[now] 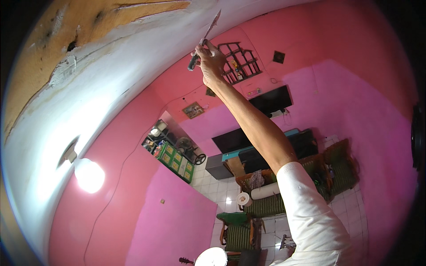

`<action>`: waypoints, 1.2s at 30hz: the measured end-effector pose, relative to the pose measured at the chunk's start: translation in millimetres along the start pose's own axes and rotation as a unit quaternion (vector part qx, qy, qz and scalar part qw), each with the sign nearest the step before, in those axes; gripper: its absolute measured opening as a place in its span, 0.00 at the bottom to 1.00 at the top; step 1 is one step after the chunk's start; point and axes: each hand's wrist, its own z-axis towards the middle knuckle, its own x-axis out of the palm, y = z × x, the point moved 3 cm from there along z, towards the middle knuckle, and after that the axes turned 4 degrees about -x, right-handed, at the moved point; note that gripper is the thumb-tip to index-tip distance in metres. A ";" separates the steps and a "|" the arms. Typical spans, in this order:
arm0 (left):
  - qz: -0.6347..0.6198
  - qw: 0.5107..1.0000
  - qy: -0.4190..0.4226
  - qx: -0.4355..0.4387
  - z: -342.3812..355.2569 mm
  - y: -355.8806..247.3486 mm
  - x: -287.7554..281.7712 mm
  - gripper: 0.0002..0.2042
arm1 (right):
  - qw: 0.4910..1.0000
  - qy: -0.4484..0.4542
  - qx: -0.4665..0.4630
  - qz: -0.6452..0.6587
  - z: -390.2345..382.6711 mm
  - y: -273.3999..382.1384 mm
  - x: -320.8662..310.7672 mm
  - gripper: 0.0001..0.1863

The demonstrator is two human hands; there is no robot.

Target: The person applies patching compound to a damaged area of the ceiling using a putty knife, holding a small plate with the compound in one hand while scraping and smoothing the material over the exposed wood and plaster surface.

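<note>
Stretched up toward the ceiling, my right hand (211, 62) is closed around a putty knife (213, 24). Its dark handle pokes out below my fingers, and the thin, smeared blade tilts up and to the right, seen nearly edge-on. Past it lies the white ceiling (146, 53), with a bare brown wood-like patch (115, 22) at the upper left. A rough greyish-white smear (64, 71) marks the border between the two. Whether the blade touches the ceiling I cannot tell. My left hand is out of the picture.
A lit bulb (89, 175) hangs from the ceiling at left. Below are a green-cushioned bench (266, 206), a chair (238, 232), a white bucket (243, 199) and a round white thing (212, 257) at the lower edge. A wall-mounted television (271, 101) is behind my arm.
</note>
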 end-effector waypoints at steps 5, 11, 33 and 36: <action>0.003 1.000 -0.011 0.007 -0.5 2.6 -1.3 0.18 | 0.999 -0.025 -0.032 -0.018 7.2 -20.3 19.3 0.18; 0.024 1.000 -0.007 0.010 2.5 1.4 5.9 0.16 | 0.996 -0.023 -0.089 0.009 25.6 -24.0 63.0 0.14; 0.368 0.918 -0.004 0.146 16.1 25.6 -21.7 0.12 | 0.991 0.085 0.105 -0.002 39.2 81.3 -32.7 0.10; 0.134 0.990 0.003 0.041 17.6 28.4 -29.3 0.10 | 0.989 0.098 0.110 0.007 29.6 95.1 -18.8 0.09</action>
